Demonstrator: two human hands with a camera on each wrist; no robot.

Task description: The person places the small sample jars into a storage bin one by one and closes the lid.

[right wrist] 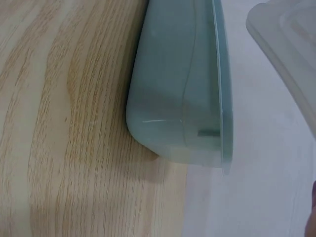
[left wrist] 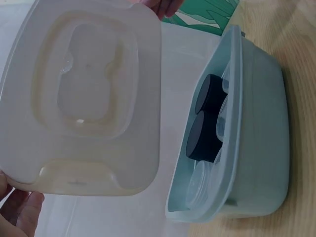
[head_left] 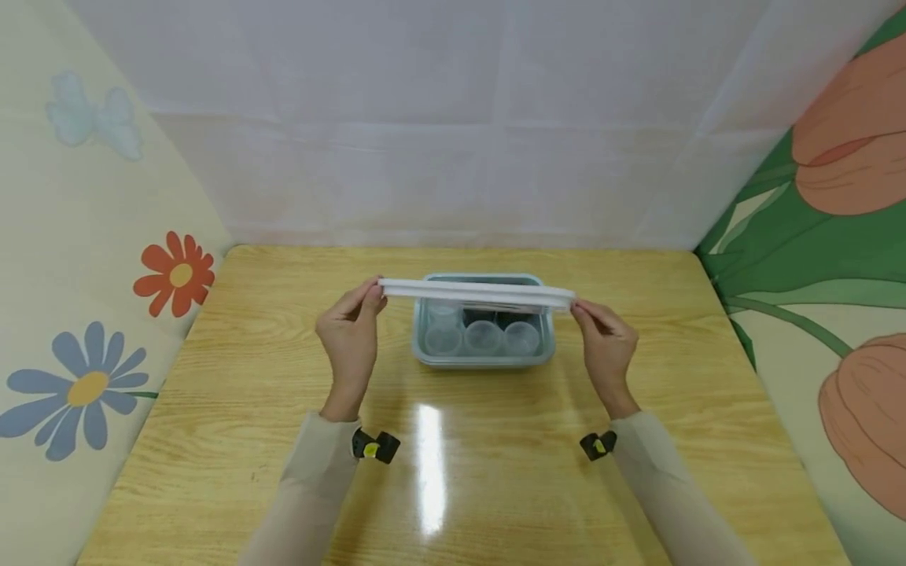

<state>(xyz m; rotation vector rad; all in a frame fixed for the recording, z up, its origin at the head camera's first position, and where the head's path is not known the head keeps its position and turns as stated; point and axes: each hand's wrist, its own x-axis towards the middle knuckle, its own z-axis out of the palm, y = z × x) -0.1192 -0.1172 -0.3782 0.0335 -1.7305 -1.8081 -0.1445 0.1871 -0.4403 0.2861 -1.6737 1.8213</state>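
Observation:
A white translucent lid [head_left: 481,293] is held up over a pale blue-green plastic box [head_left: 488,362]. My left hand [head_left: 348,334] pinches the lid's left end between thumb and fingers. At the opposite end, my right hand [head_left: 607,342] pinches it the same way. Seen from the left wrist, the lid's broad face [left wrist: 94,158] stands apart from the box's rim [left wrist: 236,98]. Inside the box are several clear plastic cups [head_left: 443,340] and two black cylindrical things [left wrist: 203,138], partly hidden by the lid in the head view.
The box stands on a light wood-grain table [head_left: 283,314], toward its far side. A white cloth [head_left: 453,157] hangs behind the table. Flower-painted panels [head_left: 92,314] flank it on both sides. Each wrist wears a small black camera [head_left: 375,446].

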